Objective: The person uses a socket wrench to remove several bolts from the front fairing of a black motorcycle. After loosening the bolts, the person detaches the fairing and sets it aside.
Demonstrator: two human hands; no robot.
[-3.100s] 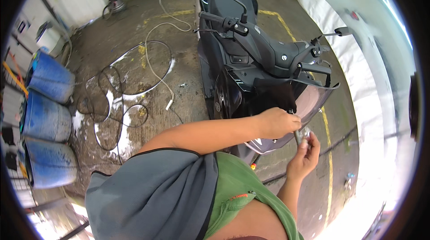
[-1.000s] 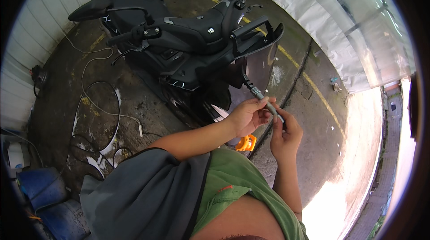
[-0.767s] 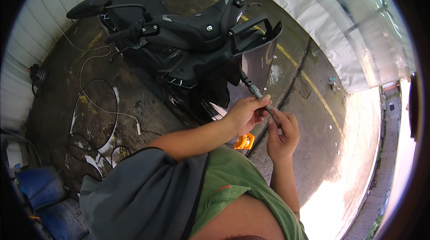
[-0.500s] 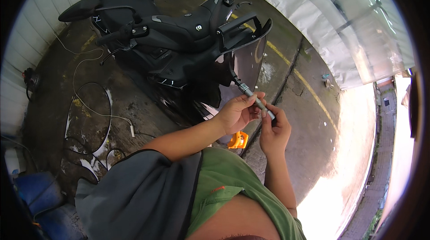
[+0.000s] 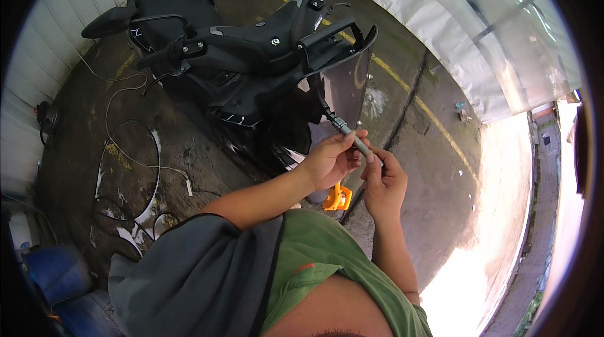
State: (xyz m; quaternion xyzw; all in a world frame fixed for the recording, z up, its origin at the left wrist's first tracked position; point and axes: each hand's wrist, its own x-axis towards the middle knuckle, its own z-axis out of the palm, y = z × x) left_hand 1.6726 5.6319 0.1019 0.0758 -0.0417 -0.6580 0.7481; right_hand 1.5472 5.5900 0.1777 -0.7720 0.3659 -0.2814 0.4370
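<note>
A slim grey metal cylinder (image 5: 340, 125) with a ribbed collar and a dark, narrower far end is held up in front of me, slanting toward the scooter. My left hand (image 5: 328, 162) pinches its middle between thumb and fingers. Around its near end, my right hand (image 5: 385, 187) is closed, the thumb on top covering part of it. Behind the cylinder lies the front of a black motor scooter (image 5: 251, 48), with its tinted windscreen (image 5: 345, 85) beyond the dark tip. Whether the tip touches the scooter I cannot tell.
An orange tool-like object (image 5: 338, 198) is on the floor below my hands. Looped cables (image 5: 157, 162) spread over the wet floor at left. Blue containers (image 5: 58, 274) stand at lower left. A white sheet curtain (image 5: 434, 29) hangs at the far right.
The view has shifted slightly. Both hands keep their hold on the cylinder, and its near end is now more covered by my right fingers.
</note>
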